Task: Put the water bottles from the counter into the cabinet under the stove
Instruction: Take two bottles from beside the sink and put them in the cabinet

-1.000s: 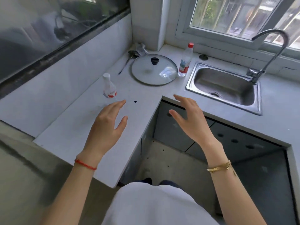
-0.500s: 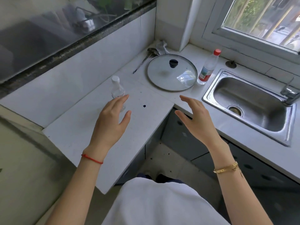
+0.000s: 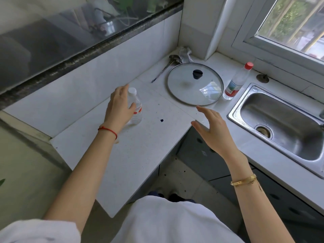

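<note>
Left hand point(image 3: 119, 106) wraps the near bottle point(image 3: 135, 109) at frame centre, positioned for lifting; right hand point(image 3: 213, 127) hovers spread, empty, near the table point(image 3: 140, 155) edge.

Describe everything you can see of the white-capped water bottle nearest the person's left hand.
The white-capped water bottle is small, of clear plastic, with a white screw cap and a red and white label around its middle. It stands upright on the white counter, near the wall side, well apart from the glass lid. The left hand is wrapped around its near side, thumb across the label, hiding part of the body. It looks empty or nearly so, though the contents are hard to judge.
</note>
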`<state>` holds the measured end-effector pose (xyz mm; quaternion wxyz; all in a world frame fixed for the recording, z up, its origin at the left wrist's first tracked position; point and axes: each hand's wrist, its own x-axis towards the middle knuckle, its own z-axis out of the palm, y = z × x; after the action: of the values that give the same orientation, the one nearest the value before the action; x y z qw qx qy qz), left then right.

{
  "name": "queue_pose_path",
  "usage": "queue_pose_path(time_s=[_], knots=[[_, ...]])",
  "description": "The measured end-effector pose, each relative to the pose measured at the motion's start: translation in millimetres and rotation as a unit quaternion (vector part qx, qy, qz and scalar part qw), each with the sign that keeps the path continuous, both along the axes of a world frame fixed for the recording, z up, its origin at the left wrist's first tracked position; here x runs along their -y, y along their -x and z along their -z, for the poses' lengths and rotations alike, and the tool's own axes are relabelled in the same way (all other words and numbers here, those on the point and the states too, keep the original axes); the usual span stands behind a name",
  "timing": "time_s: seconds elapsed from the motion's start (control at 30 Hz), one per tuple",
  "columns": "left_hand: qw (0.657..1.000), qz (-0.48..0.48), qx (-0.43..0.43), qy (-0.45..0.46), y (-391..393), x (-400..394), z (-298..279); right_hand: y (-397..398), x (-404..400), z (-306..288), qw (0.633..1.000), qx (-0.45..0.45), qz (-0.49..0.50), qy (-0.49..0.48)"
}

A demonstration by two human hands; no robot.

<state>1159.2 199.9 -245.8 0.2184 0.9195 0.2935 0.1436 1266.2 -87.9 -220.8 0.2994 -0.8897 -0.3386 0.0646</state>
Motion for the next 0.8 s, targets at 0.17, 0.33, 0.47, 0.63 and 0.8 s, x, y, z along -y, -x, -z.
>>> queue_pose_path(time_s=[0.17, 0.33, 0.47, 0.63, 0.8], knots=[[0.998, 0.02, -0.056, 0.007, -34, -21, 12, -6, -11, 7, 1.0, -0.009, 0.016, 0.006], [0.998, 0.02, -0.06, 0.008, -53, -27, 13, -13, -11, 11, 0.999, -0.013, 0.038, 0.007], [0.998, 0.039, -0.029, 0.029, -61, -22, 12, -25, -7, 13, 0.998, -0.018, 0.054, 0.004], [0.996, 0.08, 0.014, 0.026, -89, 13, -3, -63, 7, 12, 0.998, 0.009, 0.069, -0.002], [0.989, 0.14, 0.038, 0.04, -138, 50, -22, -132, 30, 7, 0.994, 0.046, 0.094, -0.01]])
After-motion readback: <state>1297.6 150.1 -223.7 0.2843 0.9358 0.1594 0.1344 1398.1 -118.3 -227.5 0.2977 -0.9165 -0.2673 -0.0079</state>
